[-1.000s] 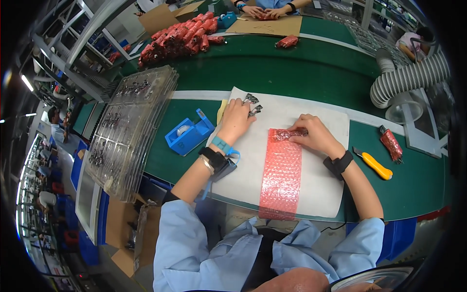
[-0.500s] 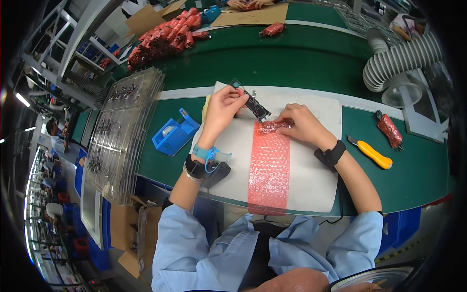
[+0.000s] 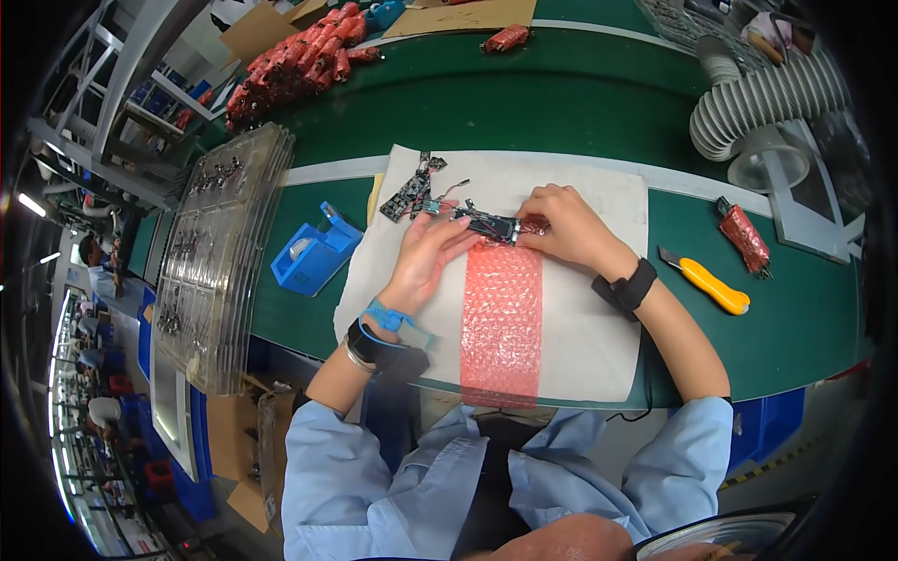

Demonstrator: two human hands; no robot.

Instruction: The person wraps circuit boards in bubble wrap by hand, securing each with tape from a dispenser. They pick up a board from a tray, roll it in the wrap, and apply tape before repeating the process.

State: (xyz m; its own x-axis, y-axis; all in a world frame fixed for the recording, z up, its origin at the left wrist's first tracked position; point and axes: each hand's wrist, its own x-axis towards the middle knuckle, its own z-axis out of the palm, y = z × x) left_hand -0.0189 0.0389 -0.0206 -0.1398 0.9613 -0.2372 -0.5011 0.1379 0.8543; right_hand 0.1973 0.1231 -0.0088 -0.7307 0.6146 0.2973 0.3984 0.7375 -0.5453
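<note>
A strip of red bubble wrap (image 3: 500, 323) runs lengthwise over the white sheet (image 3: 589, 346), its near end hanging past the table edge. Across its far end lies a black circuit-board module (image 3: 488, 224) with thin wires. My left hand (image 3: 426, 257) holds the module's left end between thumb and fingers. The fingers of my right hand (image 3: 566, 224) are closed on the wrap's rolled far end, beside the module's right end. Left of the module, a second dark circuit board (image 3: 408, 194) with wires rests on the sheet.
A blue tape dispenser (image 3: 316, 254) stands left of the sheet, near stacked clear trays (image 3: 210, 252). To the right lie a yellow utility knife (image 3: 713, 285) and a red-wrapped bundle (image 3: 745, 238), below a ribbed hose (image 3: 767, 107). Many red bundles (image 3: 299, 61) are piled far left.
My left hand has lowered the module from a tilted position onto the wrap's far end, where it lies crosswise. The second circuit board has come into sight. My right hand still grips the wrap.
</note>
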